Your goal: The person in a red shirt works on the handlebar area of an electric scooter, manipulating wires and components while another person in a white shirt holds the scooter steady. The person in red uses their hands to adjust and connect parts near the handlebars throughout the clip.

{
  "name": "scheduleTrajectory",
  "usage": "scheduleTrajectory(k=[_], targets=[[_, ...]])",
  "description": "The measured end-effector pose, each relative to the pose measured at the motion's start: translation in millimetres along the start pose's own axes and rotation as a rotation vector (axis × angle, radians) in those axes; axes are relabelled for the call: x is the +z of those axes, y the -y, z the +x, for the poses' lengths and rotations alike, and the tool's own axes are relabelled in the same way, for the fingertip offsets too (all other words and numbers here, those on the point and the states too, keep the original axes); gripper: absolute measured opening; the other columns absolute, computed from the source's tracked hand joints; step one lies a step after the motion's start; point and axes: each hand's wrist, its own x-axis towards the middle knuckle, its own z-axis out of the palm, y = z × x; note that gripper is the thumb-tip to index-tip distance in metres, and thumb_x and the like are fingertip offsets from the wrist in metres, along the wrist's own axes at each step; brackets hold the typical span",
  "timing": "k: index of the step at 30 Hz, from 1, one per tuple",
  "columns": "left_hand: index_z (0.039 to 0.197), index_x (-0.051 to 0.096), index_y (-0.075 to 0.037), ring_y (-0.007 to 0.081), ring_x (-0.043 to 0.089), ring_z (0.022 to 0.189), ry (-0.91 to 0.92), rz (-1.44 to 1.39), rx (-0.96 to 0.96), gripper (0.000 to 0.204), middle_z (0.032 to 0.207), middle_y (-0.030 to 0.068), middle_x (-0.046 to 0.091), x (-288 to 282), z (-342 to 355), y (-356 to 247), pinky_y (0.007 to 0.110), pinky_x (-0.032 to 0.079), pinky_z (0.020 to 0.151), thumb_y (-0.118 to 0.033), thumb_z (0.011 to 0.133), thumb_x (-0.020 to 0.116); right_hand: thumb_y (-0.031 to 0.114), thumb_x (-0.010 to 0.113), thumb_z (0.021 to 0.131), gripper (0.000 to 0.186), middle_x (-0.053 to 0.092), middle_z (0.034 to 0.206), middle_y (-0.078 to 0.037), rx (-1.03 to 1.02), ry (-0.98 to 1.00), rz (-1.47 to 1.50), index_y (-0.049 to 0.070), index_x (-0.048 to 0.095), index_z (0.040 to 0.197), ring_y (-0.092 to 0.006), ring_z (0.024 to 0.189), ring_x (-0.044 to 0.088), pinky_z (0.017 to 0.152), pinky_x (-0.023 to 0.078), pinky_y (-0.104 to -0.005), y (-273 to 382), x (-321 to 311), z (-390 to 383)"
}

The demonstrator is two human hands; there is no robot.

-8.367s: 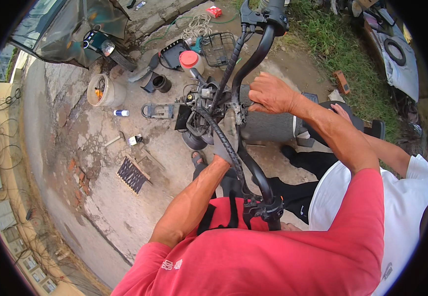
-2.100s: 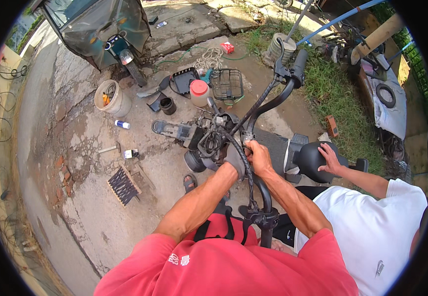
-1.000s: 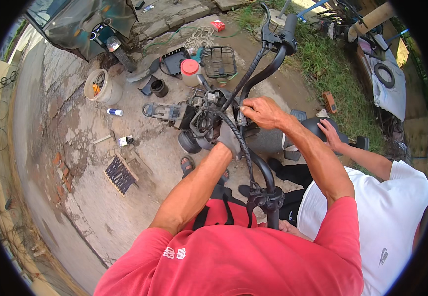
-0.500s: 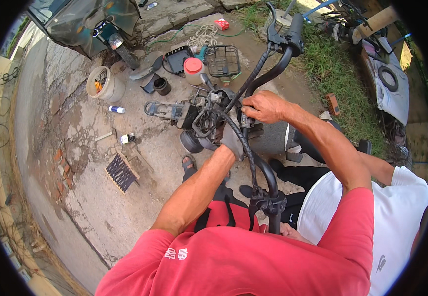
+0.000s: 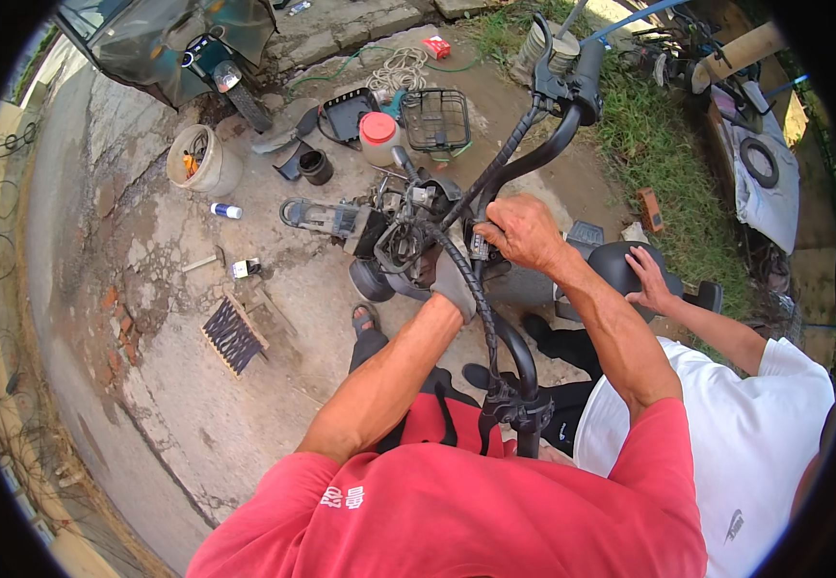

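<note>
A partly stripped electric scooter or motorbike stands before me, its black handlebar (image 5: 524, 361) with cable-wrapped grips running across my view. My left hand (image 5: 452, 284), in a grey glove, reaches in beside the steering stem under the wrapped cable (image 5: 476, 279); its fingers are hidden there. On the stem's other side my right hand (image 5: 524, 231) is bare, its fingers curled closed against a small metal part (image 5: 479, 243). Whatever it pinches is too small to make out. Exposed wiring and parts (image 5: 408, 226) fill the open front, near the headlamp-like black round piece (image 5: 372, 279).
At right a person in a white shirt (image 5: 707, 414) rests one hand (image 5: 654, 279) on the black seat (image 5: 620, 265). Beyond the front lie a red-lidded jar (image 5: 379, 140), wire basket (image 5: 437, 118) and black cup (image 5: 316, 168). A bucket (image 5: 208, 159), hammer (image 5: 206, 260) and folding stool (image 5: 235, 334) stand left.
My right hand has shifted slightly right and its forearm has swung inward. The other person's hand now shows on the seat. The handlebar's far end has moved a little right.
</note>
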Motion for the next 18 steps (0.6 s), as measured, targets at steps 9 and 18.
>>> scheduleTrajectory(k=[9, 18], targets=[[0.116, 0.066, -0.018, 0.0163, 0.067, 0.075, -0.18, 0.11, 0.014, 0.04, 0.096, -0.0001, 0.07, 9.1, -14.7, -0.2, 0.036, 0.057, 0.06, -0.051, 0.111, 0.045, 0.042, 0.067, 0.099, 0.043, 0.063, 0.071, -0.016, 0.416, -0.184, -0.017, 0.005, 0.058, 0.08, -0.0413, 0.068, 0.064, 0.06, 0.049, -0.0522, 49.0, 22.7, -13.9], [0.12, 0.066, -0.014, 0.0218, 0.068, 0.094, -0.199, 0.152, 0.02, 0.039, 0.108, 0.004, 0.071, 25.9, -25.5, -10.6, 0.038, 0.058, 0.085, -0.044, 0.112, 0.043, 0.047, 0.061, 0.102, 0.049, 0.064, 0.072, -0.02, 0.561, -0.196, 0.052, 0.004, 0.058, 0.079, -0.0461, 0.07, 0.064, 0.062, 0.047, -0.055, 57.3, 20.8, -10.7]])
